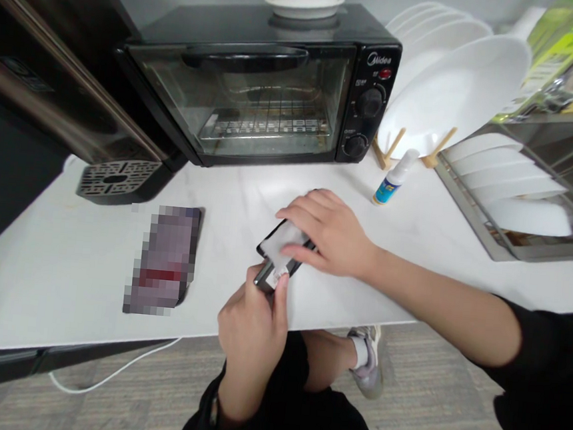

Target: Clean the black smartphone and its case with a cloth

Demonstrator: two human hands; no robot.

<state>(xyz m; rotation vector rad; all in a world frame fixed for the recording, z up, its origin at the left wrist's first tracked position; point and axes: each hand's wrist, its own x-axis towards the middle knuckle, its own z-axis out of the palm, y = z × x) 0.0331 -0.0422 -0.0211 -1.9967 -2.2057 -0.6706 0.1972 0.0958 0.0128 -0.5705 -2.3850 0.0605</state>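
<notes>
My left hand (253, 326) grips the near end of a dark, flat, phone-like device (263, 278), its thumb on top beside a small white label. Over the device lies a thin light grey cloth (284, 239), pressed down by my right hand (333, 236). The right fingers curl over the far end of the device and the thumb rests on the cloth. Much of the device is hidden beneath cloth and fingers. Behind my right hand stands a small white spray bottle (388, 184) with a blue and yellow label.
Left on the white counter (236, 214) lies a phone-shaped object (167, 258), its surface pixelated. A black toaster oven (270, 106) stands behind, near a drink machine's drip tray (119, 179). White plates (452, 89) and a dish rack with bowls (515, 175) are at right.
</notes>
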